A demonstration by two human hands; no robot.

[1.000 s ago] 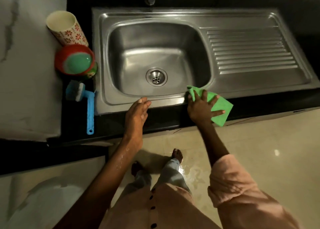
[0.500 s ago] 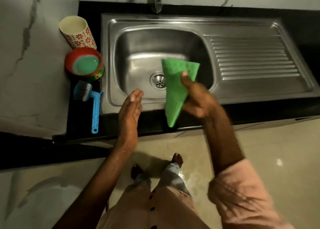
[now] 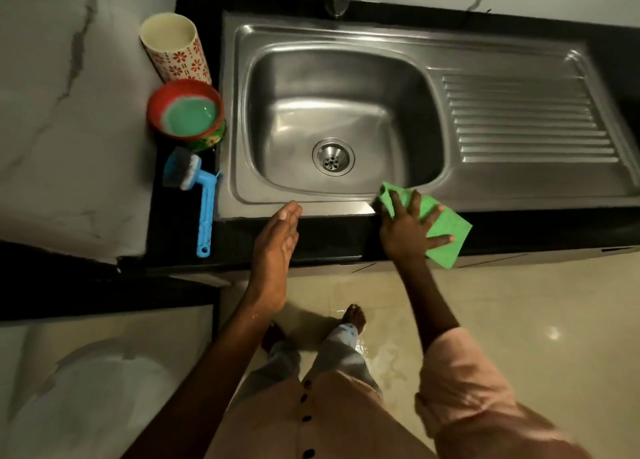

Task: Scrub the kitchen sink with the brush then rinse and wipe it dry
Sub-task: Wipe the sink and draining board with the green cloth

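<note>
Now the right hand [image 3: 408, 230] presses, fingers spread, a green square cloth [image 3: 446, 230] onto the steel sink's [image 3: 311, 205] front rim. The left hand [image 3: 277, 240] rests flat and straight beside it.

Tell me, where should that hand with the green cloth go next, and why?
Probably slide along the front rim toward the left hand. The right hand presses the green cloth flat on the sink edge with spread fingers, and the rim between both hands is not yet covered.

1. White marble-look wall [image 3: 69, 119] with grey veins, left and behind.
2. Black countertop [image 3: 180, 236] along it.
3. Glossy cream floor tiles [image 3: 519, 302], wet patch [image 3: 384, 358].
4. Dim light.
</note>
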